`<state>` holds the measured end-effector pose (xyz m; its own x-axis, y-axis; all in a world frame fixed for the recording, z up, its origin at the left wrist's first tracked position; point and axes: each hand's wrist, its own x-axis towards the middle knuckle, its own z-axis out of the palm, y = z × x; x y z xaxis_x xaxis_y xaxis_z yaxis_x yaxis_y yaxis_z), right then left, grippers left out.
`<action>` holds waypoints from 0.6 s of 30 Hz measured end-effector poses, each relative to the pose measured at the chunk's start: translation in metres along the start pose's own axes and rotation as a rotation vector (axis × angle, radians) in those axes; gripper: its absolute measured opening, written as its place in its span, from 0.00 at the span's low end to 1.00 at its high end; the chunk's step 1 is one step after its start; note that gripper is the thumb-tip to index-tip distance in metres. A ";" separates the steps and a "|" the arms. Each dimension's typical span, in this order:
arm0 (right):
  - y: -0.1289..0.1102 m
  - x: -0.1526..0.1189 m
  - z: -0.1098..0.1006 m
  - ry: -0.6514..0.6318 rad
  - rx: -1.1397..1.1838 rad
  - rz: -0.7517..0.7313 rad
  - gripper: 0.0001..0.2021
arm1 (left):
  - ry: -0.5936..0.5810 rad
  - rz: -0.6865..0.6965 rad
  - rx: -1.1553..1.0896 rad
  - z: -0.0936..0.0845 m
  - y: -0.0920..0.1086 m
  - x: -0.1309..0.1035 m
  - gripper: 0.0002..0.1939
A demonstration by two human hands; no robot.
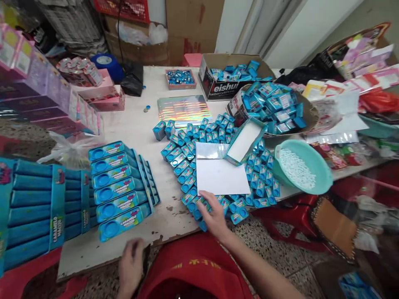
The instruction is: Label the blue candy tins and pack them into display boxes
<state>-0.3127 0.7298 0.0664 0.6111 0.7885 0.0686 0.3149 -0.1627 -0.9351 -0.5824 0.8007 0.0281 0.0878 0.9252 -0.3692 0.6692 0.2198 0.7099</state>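
My right hand (213, 214) reaches over many small blue tins (187, 172) standing on the table, fingers apart at the lower left corner of a white card (222, 176). That card lies on top of the tins. An open blue-edged box with a white inside (245, 141) rests tilted on the card's upper right. My left hand (131, 261) hangs at the table's front edge, its fingers curled and blurred, below a stack of blue display boxes (120, 189); whether it holds anything is hidden.
A green bowl of white pellets (327, 174) sits right of the tins. Behind are two cartons of blue packets (215, 89), a silvery sheet (183, 109) and a small tray of blue pieces (181, 86). Pink and purple boxes (46, 89) line the left; a red stool (289, 228) stands at right.
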 end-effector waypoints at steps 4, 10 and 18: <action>0.036 0.028 -0.087 0.355 -0.187 0.202 0.21 | -0.280 0.249 0.049 0.034 0.046 -0.012 0.14; 0.068 0.136 -0.145 0.564 -0.230 0.404 0.43 | -0.127 0.797 0.183 0.133 0.236 0.073 0.15; 0.103 0.207 -0.174 0.402 -0.208 0.476 0.19 | -0.324 0.640 0.772 0.228 0.322 0.145 0.22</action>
<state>-0.0272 0.7734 0.0445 0.9294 0.3254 -0.1740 0.0521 -0.5825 -0.8112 -0.1865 0.9348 0.0665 0.7075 0.6471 -0.2841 0.7067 -0.6424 0.2967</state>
